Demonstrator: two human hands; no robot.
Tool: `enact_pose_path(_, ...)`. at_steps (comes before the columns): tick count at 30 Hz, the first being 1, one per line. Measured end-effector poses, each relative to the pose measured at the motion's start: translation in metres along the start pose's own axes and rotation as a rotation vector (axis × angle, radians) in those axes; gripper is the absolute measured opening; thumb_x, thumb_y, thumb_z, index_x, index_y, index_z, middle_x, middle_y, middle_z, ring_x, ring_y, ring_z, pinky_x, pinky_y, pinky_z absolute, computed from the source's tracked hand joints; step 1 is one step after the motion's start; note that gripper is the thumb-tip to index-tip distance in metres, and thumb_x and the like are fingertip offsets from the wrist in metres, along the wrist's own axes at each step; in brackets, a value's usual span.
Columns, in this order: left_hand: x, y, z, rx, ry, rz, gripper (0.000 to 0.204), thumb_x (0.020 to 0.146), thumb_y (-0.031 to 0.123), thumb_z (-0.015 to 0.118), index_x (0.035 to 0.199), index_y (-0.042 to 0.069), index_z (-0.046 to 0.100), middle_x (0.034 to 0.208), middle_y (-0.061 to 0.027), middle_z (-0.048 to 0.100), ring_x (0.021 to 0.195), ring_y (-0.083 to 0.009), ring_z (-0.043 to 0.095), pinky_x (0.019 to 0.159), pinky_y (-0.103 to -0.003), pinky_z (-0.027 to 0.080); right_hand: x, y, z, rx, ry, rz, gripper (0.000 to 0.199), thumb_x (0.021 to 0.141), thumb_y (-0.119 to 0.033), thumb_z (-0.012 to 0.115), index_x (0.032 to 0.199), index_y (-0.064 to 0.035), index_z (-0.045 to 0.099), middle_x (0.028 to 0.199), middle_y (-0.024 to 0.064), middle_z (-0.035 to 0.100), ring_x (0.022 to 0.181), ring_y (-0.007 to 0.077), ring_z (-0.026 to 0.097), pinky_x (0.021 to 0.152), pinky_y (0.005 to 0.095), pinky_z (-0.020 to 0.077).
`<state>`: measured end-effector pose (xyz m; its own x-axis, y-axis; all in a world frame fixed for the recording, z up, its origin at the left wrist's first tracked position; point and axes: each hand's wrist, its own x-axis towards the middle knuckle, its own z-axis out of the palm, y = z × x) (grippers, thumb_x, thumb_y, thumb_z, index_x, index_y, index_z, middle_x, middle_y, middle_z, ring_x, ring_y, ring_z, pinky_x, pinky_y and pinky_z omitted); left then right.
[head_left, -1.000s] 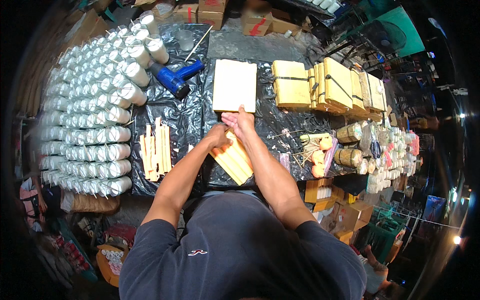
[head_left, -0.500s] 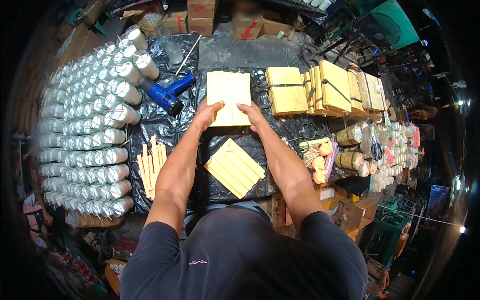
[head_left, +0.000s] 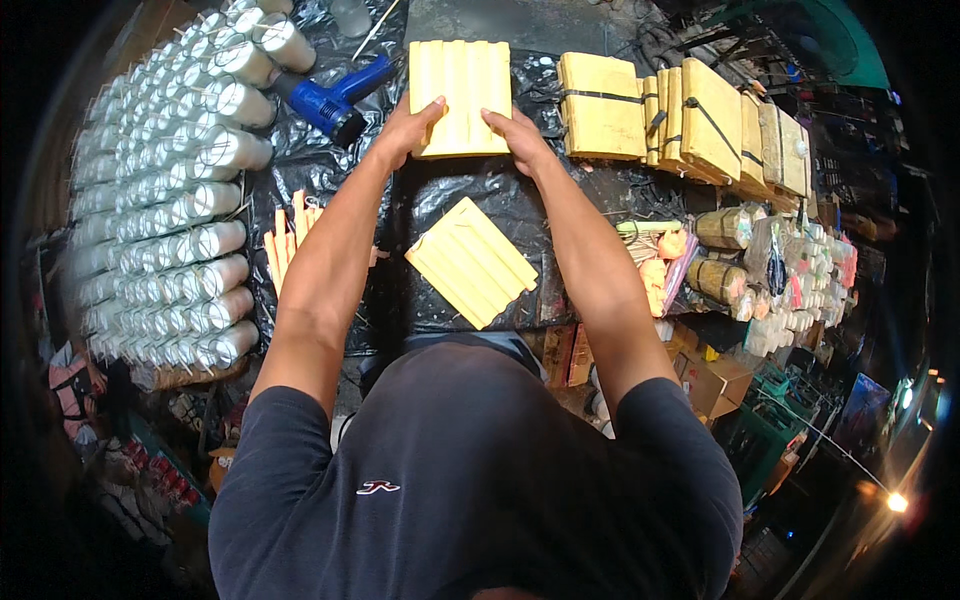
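Observation:
A pale yellow slab with lengthwise ridges (head_left: 461,90) is held between my two hands above the black plastic sheet (head_left: 437,185). My left hand (head_left: 408,130) grips its lower left side, thumb on the upper face and fingers out of sight. On the opposite side my right hand (head_left: 518,135) clasps it the same way. Closer to my body, a second yellow grooved slab (head_left: 472,263) lies askew on the sheet, apart from both hands. Several thin orange sticks (head_left: 279,243) rest left of it, partly hidden by my left forearm.
A blue heat gun (head_left: 330,103) lies left of my left hand. Many rows of white cylindrical jars with thin sticks (head_left: 165,210) fill the left. To the right stand strapped yellow slabs (head_left: 603,105), with orange and pink bundles (head_left: 660,265) and wrapped cylinders (head_left: 722,228) nearer.
The whole scene sits higher in the picture as the view has tilted. Both hands keep their hold on the ridged slab, whose gap to the second slab looks slightly wider.

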<state>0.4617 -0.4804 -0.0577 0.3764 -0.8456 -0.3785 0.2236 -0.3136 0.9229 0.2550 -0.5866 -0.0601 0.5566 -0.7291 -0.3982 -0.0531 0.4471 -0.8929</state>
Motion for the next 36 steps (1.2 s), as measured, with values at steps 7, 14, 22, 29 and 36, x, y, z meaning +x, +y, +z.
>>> enact_pose_path(7,-0.167,-0.037,-0.027,0.805,0.058,0.199,0.032,0.092,0.025,0.073,0.105,-0.004,0.076,0.099,-0.0292,0.071,0.100,-0.0443,0.071,0.089,-0.050,0.055,-0.175,0.046,0.003,-0.805,0.218,-0.213,0.025,0.092,-0.019,0.077,0.105,0.0030,0.075,0.100,0.0181,0.074,0.087,0.0304,0.072,0.084,0.0426,0.0572)
enact_pose_path(14,-0.204,-0.109,-0.003,0.638,0.240,0.207,0.021,0.092,0.016,0.071,0.100,-0.002,0.079,0.095,-0.0213,0.074,0.092,-0.0395,0.072,0.086,-0.046,0.056,-0.200,0.081,0.023,-1.185,0.017,-0.353,0.045,0.090,-0.017,0.073,0.132,-0.0016,0.065,0.131,0.0205,0.061,0.122,0.0403,0.055,0.107,0.0476,0.0450)
enact_pose_path(22,-0.211,-0.120,-0.002,0.320,0.214,0.005,0.018,0.096,0.013,0.070,0.100,-0.003,0.078,0.094,-0.0128,0.078,0.082,-0.0211,0.072,0.079,-0.035,0.055,-0.202,0.083,0.046,-1.394,-0.235,-0.628,0.073,0.088,-0.048,0.074,0.143,-0.0022,0.057,0.149,0.0232,0.049,0.142,0.0458,0.041,0.117,0.0607,0.0310)
enact_pose_path(29,-0.211,-0.133,-0.012,-0.100,0.105,-0.029,0.016,0.102,0.010,0.069,0.104,-0.005,0.076,0.091,-0.0036,0.074,0.083,-0.0108,0.066,0.079,-0.027,0.053,-0.202,0.109,0.047,-1.513,-0.290,-0.508,0.114,0.082,-0.074,0.070,0.162,-0.0010,0.037,0.168,0.0253,0.030,0.160,0.0482,0.014,0.126,0.0699,0.0086)
enact_pose_path(36,-0.208,-0.136,-0.023,-0.039,0.095,-0.007,0.017,0.102,0.011,0.069,0.108,-0.004,0.077,0.090,-0.0028,0.075,0.077,-0.0084,0.065,0.071,-0.024,0.052,-0.208,0.111,0.054,-1.584,-0.323,-0.460,0.107,0.082,-0.076,0.070,0.162,-0.0113,0.042,0.171,0.0235,0.026,0.161,0.0484,0.008,0.122,0.0762,0.0044)
